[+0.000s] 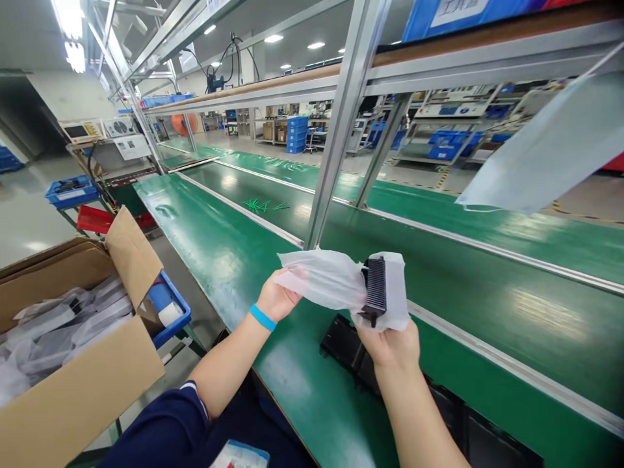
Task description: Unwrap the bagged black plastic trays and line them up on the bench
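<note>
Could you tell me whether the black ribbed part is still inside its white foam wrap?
Partly out: the black ribbed part shows through the white foam wrap, held by both hands.

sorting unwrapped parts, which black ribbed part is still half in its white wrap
The black ribbed part held by both hands; the black parts on the table below lie bare.

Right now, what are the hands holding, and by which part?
Both hold one black ribbed part half out of its white foam bag. The right hand grips the part's lower end; the left hand grips the bag's loose end.
</note>
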Demonstrator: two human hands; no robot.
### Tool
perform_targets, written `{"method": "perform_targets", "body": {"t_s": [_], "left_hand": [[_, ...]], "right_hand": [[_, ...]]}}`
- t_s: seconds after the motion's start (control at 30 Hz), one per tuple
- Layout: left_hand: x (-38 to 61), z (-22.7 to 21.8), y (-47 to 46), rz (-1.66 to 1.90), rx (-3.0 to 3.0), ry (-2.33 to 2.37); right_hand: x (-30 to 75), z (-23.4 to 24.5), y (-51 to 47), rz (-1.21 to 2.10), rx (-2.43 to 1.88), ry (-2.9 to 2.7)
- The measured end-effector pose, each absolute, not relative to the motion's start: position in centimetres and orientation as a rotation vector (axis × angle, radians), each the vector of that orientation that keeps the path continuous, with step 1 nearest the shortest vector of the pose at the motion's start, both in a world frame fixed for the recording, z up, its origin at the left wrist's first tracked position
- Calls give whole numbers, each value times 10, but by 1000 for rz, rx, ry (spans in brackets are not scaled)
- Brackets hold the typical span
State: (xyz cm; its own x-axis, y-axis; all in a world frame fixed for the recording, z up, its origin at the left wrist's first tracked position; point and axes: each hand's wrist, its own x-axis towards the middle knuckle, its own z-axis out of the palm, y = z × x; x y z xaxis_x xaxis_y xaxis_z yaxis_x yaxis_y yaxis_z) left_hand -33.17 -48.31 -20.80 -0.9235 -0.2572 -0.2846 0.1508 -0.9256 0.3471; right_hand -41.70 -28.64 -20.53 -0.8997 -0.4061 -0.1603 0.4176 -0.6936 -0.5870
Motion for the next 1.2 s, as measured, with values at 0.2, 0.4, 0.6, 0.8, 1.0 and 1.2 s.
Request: {"method": "perform_targets", "body": {"t_s": [0.2,0.4,0.6,0.8,1.0,1.2], "left_hand": [[-352,-245,-508,-2631,820,-508],[-363,-233,-512,-2658,603,-681],[-366,-196,-499,-2636,495,-816],[-376,-169,-490,-2703,382,-874],[-370,-158,-523,-2563,217,-879],[-340,-181,-578,-2345,428,-809]], "right_hand": [[-421,-202,-291,-2438,168,741],[-445,-223,-296,-2304,399,896],[-464,-225,-287,-2115,268,1051],[-466,-238,-305,-1928,28,1381],[-475,-248,-347,-1798,39,1868],[-473,-235,-369,-1461,-232,2374]]}}
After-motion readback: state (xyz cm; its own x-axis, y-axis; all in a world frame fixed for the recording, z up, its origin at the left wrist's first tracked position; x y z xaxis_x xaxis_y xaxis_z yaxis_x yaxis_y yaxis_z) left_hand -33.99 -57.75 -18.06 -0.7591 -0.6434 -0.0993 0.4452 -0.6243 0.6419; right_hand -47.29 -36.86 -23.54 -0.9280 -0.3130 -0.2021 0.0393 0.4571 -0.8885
